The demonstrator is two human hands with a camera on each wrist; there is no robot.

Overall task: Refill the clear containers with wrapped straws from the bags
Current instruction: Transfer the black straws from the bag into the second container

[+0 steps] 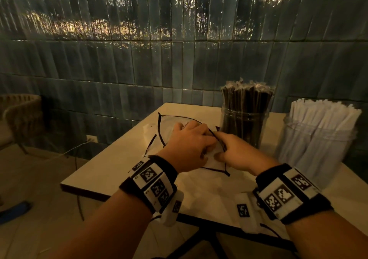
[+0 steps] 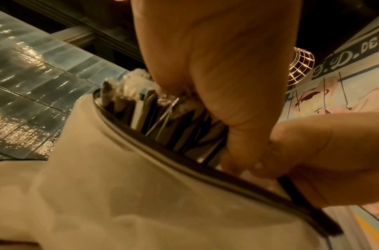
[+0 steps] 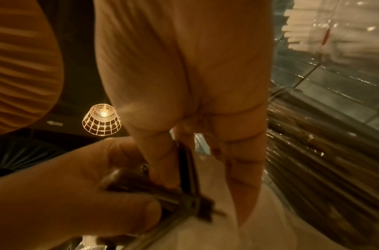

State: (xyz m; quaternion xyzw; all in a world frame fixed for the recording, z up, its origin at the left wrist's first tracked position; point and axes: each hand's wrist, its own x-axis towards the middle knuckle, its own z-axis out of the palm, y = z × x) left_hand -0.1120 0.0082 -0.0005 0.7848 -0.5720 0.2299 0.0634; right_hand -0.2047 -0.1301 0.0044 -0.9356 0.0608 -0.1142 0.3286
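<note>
A clear plastic bag (image 1: pixel 157 137) with black trim lies flat on the pale table (image 1: pixel 111 171). My left hand (image 1: pixel 201 149) and right hand (image 1: pixel 221 147) meet at its near right edge. Each pinches the black trim between thumb and fingers. The left wrist view shows the left hand (image 2: pixel 233 162) gripping the bag's edge (image 2: pixel 163 155). In the right wrist view the right hand (image 3: pixel 195 169) pinches the same trim. What is in the bag cannot be made out. Behind stand a clear container of black wrapped straws (image 1: pixel 246 117) and a clear container of white wrapped straws (image 1: pixel 318 139), both full.
A tiled wall runs close behind the table. A woven chair (image 1: pixel 22 119) stands at the far left, and a cable (image 1: pixel 75 151) runs from a wall socket to the floor. A blue object (image 1: pixel 14 211) lies on the floor at the left.
</note>
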